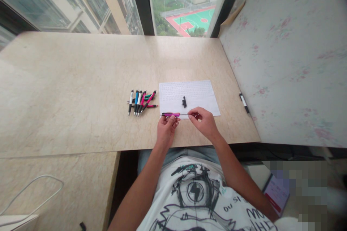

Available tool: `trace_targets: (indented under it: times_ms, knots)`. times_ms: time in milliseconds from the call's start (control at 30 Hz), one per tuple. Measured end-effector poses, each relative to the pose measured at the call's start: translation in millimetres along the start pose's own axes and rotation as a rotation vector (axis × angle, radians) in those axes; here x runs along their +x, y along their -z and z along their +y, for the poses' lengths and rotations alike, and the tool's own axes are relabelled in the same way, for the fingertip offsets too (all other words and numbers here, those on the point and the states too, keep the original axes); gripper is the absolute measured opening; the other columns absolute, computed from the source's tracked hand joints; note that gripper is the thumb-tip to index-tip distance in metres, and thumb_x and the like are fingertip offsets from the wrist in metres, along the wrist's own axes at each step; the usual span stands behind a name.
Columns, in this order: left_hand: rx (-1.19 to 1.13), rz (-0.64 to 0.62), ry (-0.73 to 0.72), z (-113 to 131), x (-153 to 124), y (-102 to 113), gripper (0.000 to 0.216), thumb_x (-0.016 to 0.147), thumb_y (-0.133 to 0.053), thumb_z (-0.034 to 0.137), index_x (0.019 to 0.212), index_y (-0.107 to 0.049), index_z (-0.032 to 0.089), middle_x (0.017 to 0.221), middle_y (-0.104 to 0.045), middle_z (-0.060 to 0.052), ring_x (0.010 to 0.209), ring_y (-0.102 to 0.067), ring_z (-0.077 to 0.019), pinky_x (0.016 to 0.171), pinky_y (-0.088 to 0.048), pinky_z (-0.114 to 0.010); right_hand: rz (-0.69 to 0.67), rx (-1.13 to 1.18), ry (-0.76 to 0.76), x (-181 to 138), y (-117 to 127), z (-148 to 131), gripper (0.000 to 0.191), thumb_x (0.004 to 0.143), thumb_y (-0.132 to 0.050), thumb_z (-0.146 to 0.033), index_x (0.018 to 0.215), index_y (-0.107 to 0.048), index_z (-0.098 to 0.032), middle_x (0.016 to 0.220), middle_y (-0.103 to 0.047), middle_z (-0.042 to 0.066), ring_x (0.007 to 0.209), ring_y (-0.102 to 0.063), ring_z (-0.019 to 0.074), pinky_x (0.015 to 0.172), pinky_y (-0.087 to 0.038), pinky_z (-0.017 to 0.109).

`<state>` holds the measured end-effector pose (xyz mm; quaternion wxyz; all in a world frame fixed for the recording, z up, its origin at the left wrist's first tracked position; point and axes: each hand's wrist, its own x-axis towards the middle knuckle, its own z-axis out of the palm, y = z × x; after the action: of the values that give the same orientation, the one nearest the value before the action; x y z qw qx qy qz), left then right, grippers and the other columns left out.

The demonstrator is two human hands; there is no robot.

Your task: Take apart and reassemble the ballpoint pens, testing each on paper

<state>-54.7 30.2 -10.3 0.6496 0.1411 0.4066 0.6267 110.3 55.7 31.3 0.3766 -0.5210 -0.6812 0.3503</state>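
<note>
My left hand point(167, 128) pinches a purple pen barrel point(171, 114), held level above the near edge of the paper. A thin dark refill point(184, 114) sticks out of the barrel's right end. Its far tip is between the fingers of my right hand point(202, 120). Under and beyond both hands lies a sheet of lined paper point(189, 90) with writing on it. Small black pen parts point(184, 102) rest on the sheet; their exact shape is hard to make out.
Several click pens point(140, 103) in white, blue, pink and green lie in a bunch left of the paper. One white and black pen point(244, 102) sits by the wall at right. A pale cable point(51, 177) loops over the lower left surface. Windows stand behind the table.
</note>
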Motion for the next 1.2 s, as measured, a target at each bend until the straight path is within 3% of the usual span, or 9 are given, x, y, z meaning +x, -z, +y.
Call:
trace_targets:
  times_ms: [67, 200, 333, 433, 600, 767, 933, 1067, 1200]
  knots:
    - [-0.006, -0.004, 0.001, 1.4, 0.0, -0.4, 0.032, 0.070, -0.085, 0.027, 0.092, -0.063, 0.017, 0.094, -0.075, -0.006, 0.072, -0.067, -0.0091, 0.063, -0.049, -0.019, -0.040, 0.018, -0.005, 0.0, -0.6, 5.0, 0.015, 0.082, -0.060, -0.022, 0.094, -0.068, -0.021, 0.089, -0.070, 0.005, 0.075, -0.064, 0.0166, 0.062, -0.052, 0.028]
    - [-0.054, 0.012, 0.001, 4.4, 0.6, -0.5, 0.030, 0.070, -0.085, 0.025, 0.090, -0.064, 0.018, 0.092, -0.075, -0.005, 0.071, -0.066, -0.0084, 0.062, -0.048, -0.017, -0.123, -0.053, -0.037, 6.0, -5.4, 19.9, 0.042, 0.078, -0.061, -0.015, 0.120, -0.062, -0.022, 0.100, -0.069, 0.005, 0.074, -0.062, 0.0145, 0.059, -0.050, 0.025]
    - [-0.084, 0.015, 0.003, 4.9, 1.5, 1.3, 0.031, 0.069, -0.085, 0.024, 0.091, -0.063, 0.018, 0.092, -0.075, -0.004, 0.070, -0.065, -0.0077, 0.062, -0.047, -0.017, -0.070, -0.291, -0.039, 23.3, -11.6, 33.5, 0.042, 0.080, -0.057, -0.012, 0.121, -0.062, -0.018, 0.096, -0.067, 0.006, 0.071, -0.059, 0.0140, 0.076, -0.051, 0.031]
    - [-0.079, 0.014, -0.007, 3.7, 2.2, 2.9, 0.030, 0.070, -0.084, 0.025, 0.090, -0.063, 0.018, 0.093, -0.074, -0.005, 0.070, -0.064, -0.0075, 0.061, -0.047, -0.017, -0.091, -0.454, -0.016, 38.7, -14.3, 36.2, 0.049, 0.083, -0.055, -0.014, 0.132, -0.058, -0.017, 0.103, -0.064, 0.010, 0.082, -0.061, 0.0182, 0.083, -0.050, 0.033]
    - [-0.069, 0.006, -0.020, 2.6, 2.5, 3.5, 0.029, 0.071, -0.084, 0.026, 0.090, -0.064, 0.017, 0.092, -0.074, -0.005, 0.068, -0.063, -0.0067, 0.062, -0.048, -0.017, -0.222, -0.673, -0.012, 59.5, -14.4, 29.1, 0.064, 0.082, -0.057, -0.018, 0.145, -0.046, -0.021, 0.119, -0.059, 0.015, 0.099, -0.061, 0.0262, 0.078, -0.051, 0.034]
    - [-0.090, 0.003, -0.018, 4.3, 1.1, 1.7, 0.029, 0.069, -0.085, 0.024, 0.089, -0.064, 0.017, 0.089, -0.074, -0.005, 0.067, -0.064, -0.0063, 0.064, -0.050, -0.016, -0.309, -0.784, -0.063, 72.8, -12.5, 23.5, 0.056, 0.085, -0.059, -0.023, 0.140, -0.052, -0.021, 0.120, -0.061, 0.016, 0.099, -0.063, 0.0280, 0.077, -0.050, 0.034]
    - [-0.095, 0.014, -0.001, 5.1, 1.3, 1.7, 0.031, 0.068, -0.086, 0.023, 0.089, -0.064, 0.016, 0.089, -0.075, -0.005, 0.068, -0.066, -0.0068, 0.065, -0.051, -0.016, -0.273, -0.721, -0.082, 74.4, -9.5, 24.1, 0.056, 0.084, -0.058, -0.019, 0.139, -0.051, -0.016, 0.118, -0.063, 0.017, 0.098, -0.063, 0.0272, 0.082, -0.050, 0.035]
    - [-0.111, 0.030, -0.011, 4.7, 1.7, 1.1, 0.030, 0.069, -0.085, 0.023, 0.089, -0.064, 0.017, 0.089, -0.075, -0.005, 0.069, -0.067, -0.0068, 0.067, -0.052, -0.016, -0.174, -0.491, -0.071, 66.1, -4.8, 33.3, 0.061, 0.076, -0.055, -0.009, 0.137, -0.053, -0.014, 0.102, -0.069, 0.010, 0.082, -0.063, 0.0193, 0.085, -0.049, 0.032]
    - [-0.122, 0.051, -0.017, 3.4, 1.8, -0.4, 0.028, 0.069, -0.085, 0.022, 0.088, -0.065, 0.016, 0.090, -0.075, -0.005, 0.069, -0.066, -0.0061, 0.067, -0.053, -0.015, -0.098, -0.253, -0.073, 49.1, 0.1, 42.6, 0.061, 0.069, -0.052, -0.008, 0.129, -0.060, -0.015, 0.087, -0.068, 0.005, 0.073, -0.060, 0.0163, 0.078, -0.051, 0.030]
